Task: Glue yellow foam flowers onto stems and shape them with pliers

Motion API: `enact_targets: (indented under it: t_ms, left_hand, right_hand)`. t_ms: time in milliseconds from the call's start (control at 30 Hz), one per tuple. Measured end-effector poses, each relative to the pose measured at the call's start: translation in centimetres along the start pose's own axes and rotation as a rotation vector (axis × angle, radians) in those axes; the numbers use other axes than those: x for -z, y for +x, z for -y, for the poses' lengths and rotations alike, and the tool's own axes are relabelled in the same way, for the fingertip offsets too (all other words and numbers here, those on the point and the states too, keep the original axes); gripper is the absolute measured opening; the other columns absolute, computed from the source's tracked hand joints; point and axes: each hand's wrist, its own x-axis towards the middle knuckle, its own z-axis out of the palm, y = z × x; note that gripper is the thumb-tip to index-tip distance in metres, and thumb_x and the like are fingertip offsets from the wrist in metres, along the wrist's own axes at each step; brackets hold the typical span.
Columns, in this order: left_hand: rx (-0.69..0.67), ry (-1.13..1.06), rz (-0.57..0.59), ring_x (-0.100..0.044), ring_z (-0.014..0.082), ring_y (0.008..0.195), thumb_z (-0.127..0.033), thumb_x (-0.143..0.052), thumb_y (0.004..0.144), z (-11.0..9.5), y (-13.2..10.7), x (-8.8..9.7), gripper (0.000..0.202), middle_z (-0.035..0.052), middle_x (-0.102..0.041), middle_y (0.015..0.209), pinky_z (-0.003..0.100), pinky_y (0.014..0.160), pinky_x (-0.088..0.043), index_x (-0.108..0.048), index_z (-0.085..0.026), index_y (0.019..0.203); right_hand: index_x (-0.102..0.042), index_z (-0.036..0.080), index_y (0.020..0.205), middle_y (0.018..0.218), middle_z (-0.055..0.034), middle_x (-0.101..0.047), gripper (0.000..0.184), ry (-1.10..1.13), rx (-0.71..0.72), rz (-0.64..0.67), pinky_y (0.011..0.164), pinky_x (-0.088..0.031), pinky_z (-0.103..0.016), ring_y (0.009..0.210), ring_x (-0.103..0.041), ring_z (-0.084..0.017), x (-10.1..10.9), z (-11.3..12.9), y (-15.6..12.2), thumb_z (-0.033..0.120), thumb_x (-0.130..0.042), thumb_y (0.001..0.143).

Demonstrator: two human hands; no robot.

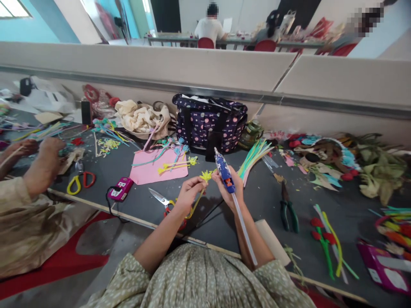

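My left hand [189, 193] pinches a small yellow pipe-cleaner flower [206, 176], whose bent yellow stem hangs below the fingers. In my right hand [228, 197] is a blue glue gun [224, 170], its nozzle pointing up and away from me. A long translucent glue stick [244, 229] sticks out of its back end. The right fingertips are close beside the flower; whether they touch it I cannot tell. Scissors [159, 196] with red and yellow handles lie partly under my left forearm. Finished-looking yellow flowers [175, 166] rest on a pink sheet [144, 171].
A dark patterned bag [208, 119] stands behind my hands. Colourful pipe cleaners [257, 154] and green-handled pliers [287, 209] lie to the right. Left are a magenta box [121, 188], more scissors [78, 182] and a co-worker's hands [48, 158]. A low partition [160, 64] runs behind the table.
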Motion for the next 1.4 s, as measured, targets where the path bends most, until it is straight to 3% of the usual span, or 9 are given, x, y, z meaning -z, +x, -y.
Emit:
enact_targets:
  t_ms: [433,567,667,767,933,1133,1300,1400]
  left_hand:
    - [-0.044,0.060,-0.002,-0.051,0.0099,0.057,-0.030,-0.073,0.070,-0.8,-0.9,-0.5,0.014,-0.0023,-0.057,0.061,0.023,0.062,-0.045,-0.066,-0.017,0.070]
    - [-0.172,0.121,-0.073,-0.053,0.0124,0.064,-0.032,-0.074,0.069,-1.1,-0.7,-0.3,0.016,-0.0001,-0.060,0.068,0.024,0.066,-0.044,-0.067,-0.018,0.071]
    - [-0.367,0.251,-0.173,-0.052,0.0148,0.071,-0.032,-0.072,0.072,-1.6,-0.2,0.4,0.013,0.0010,-0.060,0.074,0.026,0.072,-0.043,-0.068,-0.020,0.073]
    - [-0.503,0.394,-0.231,-0.053,0.0185,0.079,-0.031,-0.068,0.074,-2.3,0.6,1.2,0.009,0.0028,-0.061,0.079,0.028,0.079,-0.043,-0.068,-0.022,0.073]
    - [-0.585,0.430,-0.334,-0.053,0.0211,0.082,-0.027,-0.067,0.071,-2.6,2.3,2.0,0.004,0.0030,-0.059,0.076,0.031,0.083,-0.042,-0.067,-0.023,0.070]
    - [-0.581,0.428,-0.330,-0.053,0.0219,0.089,-0.026,-0.066,0.071,-1.5,4.0,2.5,0.005,0.0039,-0.061,0.083,0.031,0.087,-0.041,-0.065,-0.022,0.075]
    - [-0.557,0.371,-0.293,-0.056,0.0186,0.083,-0.037,-0.061,0.080,0.1,5.6,2.2,0.018,0.0038,-0.062,0.081,0.029,0.082,-0.043,-0.063,-0.020,0.079]
    - [-0.495,0.208,-0.266,-0.055,0.0137,0.070,-0.041,-0.062,0.081,1.0,7.0,1.6,0.022,0.0000,-0.058,0.073,0.026,0.072,-0.045,-0.058,-0.020,0.079]
  right_hand:
    - [-0.062,0.023,0.085,0.085,-0.0020,-0.064,0.005,0.045,0.025,-0.032,0.073,-0.050,-0.032,0.080,-0.061,-0.020,0.6,1.3,-0.4,0.024,-0.066,0.081]
    - [-0.066,0.023,0.096,0.098,-0.0044,-0.067,0.013,0.181,-0.010,-0.124,0.076,-0.051,-0.034,0.080,-0.063,-0.019,1.1,1.9,-0.6,0.028,-0.066,0.084]
    - [-0.063,0.021,0.090,0.093,-0.0045,-0.068,0.013,0.334,-0.059,-0.199,0.075,-0.052,-0.035,0.080,-0.064,-0.020,1.3,1.8,-0.8,0.031,-0.068,0.082]
    - [-0.056,0.022,0.079,0.087,-0.0031,-0.069,0.018,0.468,-0.096,-0.193,0.078,-0.053,-0.037,0.084,-0.065,-0.021,1.1,0.8,-1.0,0.030,-0.072,0.079]
    - [-0.056,0.021,0.076,0.085,-0.0024,-0.071,0.021,0.631,-0.212,-0.117,0.078,-0.053,-0.034,0.085,-0.068,-0.020,-0.2,-2.2,-1.7,0.032,-0.074,0.076]
    - [-0.064,0.018,0.086,0.091,-0.0076,-0.073,0.033,0.663,-0.373,-0.053,0.055,-0.053,-0.028,0.064,-0.070,-0.019,-2.2,-5.7,-2.5,0.050,-0.069,0.078]
    - [-0.065,0.020,0.081,0.084,-0.0061,-0.073,0.032,0.644,-0.378,-0.065,0.052,-0.054,-0.030,0.058,-0.068,-0.019,-2.9,-6.7,-3.2,0.052,-0.068,0.078]
    - [-0.067,0.020,0.079,0.076,-0.0044,-0.072,0.032,0.619,-0.395,-0.104,0.053,-0.053,-0.030,0.056,-0.065,-0.018,-3.1,-7.1,-3.5,0.052,-0.067,0.079]
